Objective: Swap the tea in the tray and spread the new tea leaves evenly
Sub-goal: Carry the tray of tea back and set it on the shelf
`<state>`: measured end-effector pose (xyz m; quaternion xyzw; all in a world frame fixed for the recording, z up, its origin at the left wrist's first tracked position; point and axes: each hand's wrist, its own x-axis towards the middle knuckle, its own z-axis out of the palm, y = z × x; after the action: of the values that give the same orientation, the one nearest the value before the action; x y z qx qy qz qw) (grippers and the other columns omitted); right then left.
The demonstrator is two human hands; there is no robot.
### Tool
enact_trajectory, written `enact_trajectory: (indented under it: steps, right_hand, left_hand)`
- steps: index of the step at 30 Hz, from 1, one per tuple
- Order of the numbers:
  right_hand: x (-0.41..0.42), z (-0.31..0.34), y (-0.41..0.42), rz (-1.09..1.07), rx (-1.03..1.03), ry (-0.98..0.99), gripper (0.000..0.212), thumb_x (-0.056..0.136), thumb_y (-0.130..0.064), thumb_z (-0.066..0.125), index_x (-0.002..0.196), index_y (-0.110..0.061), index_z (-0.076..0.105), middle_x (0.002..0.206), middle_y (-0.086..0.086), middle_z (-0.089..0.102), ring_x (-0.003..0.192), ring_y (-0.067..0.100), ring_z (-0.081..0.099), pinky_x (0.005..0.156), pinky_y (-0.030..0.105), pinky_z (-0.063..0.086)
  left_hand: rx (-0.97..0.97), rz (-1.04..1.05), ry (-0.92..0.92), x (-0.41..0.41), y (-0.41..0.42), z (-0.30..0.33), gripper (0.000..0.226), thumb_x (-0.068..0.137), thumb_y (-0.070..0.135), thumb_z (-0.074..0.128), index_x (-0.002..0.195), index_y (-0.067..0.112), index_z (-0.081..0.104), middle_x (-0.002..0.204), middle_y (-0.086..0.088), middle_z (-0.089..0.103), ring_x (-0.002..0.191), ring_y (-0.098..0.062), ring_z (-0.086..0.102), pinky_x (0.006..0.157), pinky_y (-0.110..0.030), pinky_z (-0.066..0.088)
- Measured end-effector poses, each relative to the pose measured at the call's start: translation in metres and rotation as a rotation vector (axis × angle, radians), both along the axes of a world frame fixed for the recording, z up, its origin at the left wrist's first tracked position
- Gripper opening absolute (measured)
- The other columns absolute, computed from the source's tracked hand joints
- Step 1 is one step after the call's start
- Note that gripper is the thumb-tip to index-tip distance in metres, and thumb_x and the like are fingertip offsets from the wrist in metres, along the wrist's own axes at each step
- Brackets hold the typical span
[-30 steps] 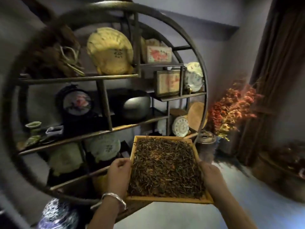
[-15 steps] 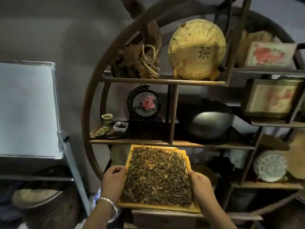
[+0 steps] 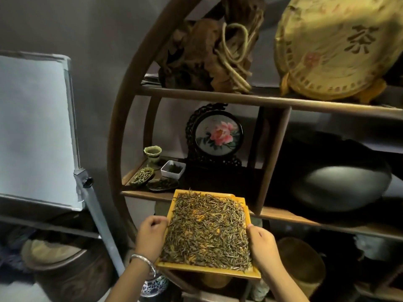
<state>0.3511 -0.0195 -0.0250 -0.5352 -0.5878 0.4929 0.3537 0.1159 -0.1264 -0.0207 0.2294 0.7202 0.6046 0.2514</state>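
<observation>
Carrying a loose load like this is all about keeping it level, tbh. From the head view, the yellow tray (image 3: 244, 203) sits out in front of the round shelf (image 3: 218, 95), over its lower ledge, with tea leaves (image 3: 207, 232) covering nearly the whole bed. Left hand (image 3: 152, 234) and right hand (image 3: 261, 247) each clamp a side edge. I'd keep both grips even and move slowly, or leaves slide over the low rim.

Tea shop: round display shelf (image 3: 135, 68), wrapped tea cake (image 3: 335, 46)
</observation>
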Motion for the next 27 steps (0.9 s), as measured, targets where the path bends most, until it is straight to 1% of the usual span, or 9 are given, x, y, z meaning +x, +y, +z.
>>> enact_trajectory:
  steps: [3,5,9,13,16,18,22,25,27]
  right_hand:
    - [-0.021,-0.012,0.028,-0.037,-0.04,-0.009,0.046,0.099,-0.031,0.042,0.074,-0.004,0.07,0.073,0.006,0.073,0.075,0.021,0.067,0.07,0.039,0.051]
    - [-0.032,-0.019,0.043,-0.06,-0.049,-0.024,0.045,0.099,-0.031,0.044,0.074,-0.006,0.072,0.075,0.007,0.074,0.08,0.025,0.068,0.074,0.041,0.052]
    - [-0.049,-0.029,0.06,-0.129,-0.054,-0.027,0.047,0.099,-0.032,0.043,0.072,-0.007,0.072,0.071,0.005,0.073,0.076,0.023,0.067,0.066,0.034,0.048]
    - [-0.058,-0.037,0.075,-0.139,-0.069,-0.047,0.047,0.1,-0.029,0.041,0.071,-0.008,0.071,0.071,0.006,0.072,0.074,0.02,0.067,0.069,0.039,0.051]
    - [-0.061,-0.043,0.084,-0.176,-0.093,-0.008,0.048,0.099,-0.028,0.043,0.07,0.002,0.067,0.071,0.019,0.068,0.069,0.025,0.062,0.066,0.038,0.046]
    - [-0.061,-0.045,0.087,-0.216,-0.074,-0.011,0.05,0.098,-0.03,0.045,0.069,0.008,0.062,0.071,0.026,0.064,0.064,0.024,0.056,0.062,0.036,0.041]
    - [-0.062,-0.047,0.091,-0.236,-0.052,-0.052,0.054,0.096,-0.031,0.048,0.065,0.012,0.056,0.059,0.02,0.054,0.061,0.02,0.048,0.06,0.033,0.035]
    - [-0.062,-0.049,0.093,-0.241,-0.085,-0.032,0.056,0.096,-0.035,0.047,0.073,0.014,0.059,0.074,0.032,0.063,0.062,0.031,0.057,0.062,0.034,0.039]
    - [-0.061,-0.05,0.094,-0.253,-0.105,-0.018,0.053,0.095,-0.035,0.048,0.076,0.011,0.064,0.08,0.028,0.068,0.072,0.037,0.064,0.065,0.035,0.044]
  left_hand:
    - [-0.022,-0.027,-0.021,-0.022,0.034,-0.013,0.009,0.088,0.012,0.061,0.08,0.015,0.065,0.08,0.0,0.067,0.078,-0.015,0.06,0.06,-0.027,0.041]
    - [-0.021,-0.043,-0.031,-0.034,0.054,-0.021,0.009,0.088,0.011,0.06,0.081,0.014,0.064,0.078,0.002,0.067,0.077,-0.013,0.06,0.058,-0.026,0.039]
    - [-0.054,-0.099,-0.014,-0.055,0.085,-0.031,0.008,0.089,0.011,0.06,0.082,0.014,0.064,0.074,0.0,0.066,0.07,-0.013,0.059,0.055,-0.025,0.038]
    - [-0.088,-0.128,-0.034,-0.066,0.108,-0.038,0.01,0.089,0.011,0.059,0.083,0.017,0.065,0.075,-0.002,0.066,0.068,-0.016,0.057,0.058,-0.027,0.042]
    - [-0.112,-0.106,-0.022,-0.071,0.121,-0.04,0.011,0.087,0.011,0.061,0.079,0.016,0.065,0.068,0.001,0.064,0.062,-0.013,0.055,0.054,-0.025,0.039]
    - [-0.128,-0.065,-0.026,-0.071,0.125,-0.041,0.009,0.085,0.014,0.064,0.076,0.014,0.065,0.067,0.001,0.065,0.062,-0.013,0.056,0.052,-0.025,0.036]
    - [-0.151,-0.014,-0.035,-0.07,0.128,-0.043,0.016,0.083,0.019,0.068,0.07,0.011,0.066,0.061,-0.002,0.064,0.056,-0.017,0.054,0.051,-0.027,0.036]
    - [-0.152,-0.029,-0.019,-0.07,0.129,-0.045,0.021,0.083,0.02,0.067,0.068,0.009,0.059,0.051,0.0,0.051,0.048,-0.017,0.042,0.049,-0.028,0.034]
    - [-0.139,-0.054,-0.02,-0.07,0.129,-0.045,0.023,0.085,0.019,0.065,0.067,0.009,0.055,0.049,0.002,0.045,0.046,-0.015,0.037,0.048,-0.027,0.032]
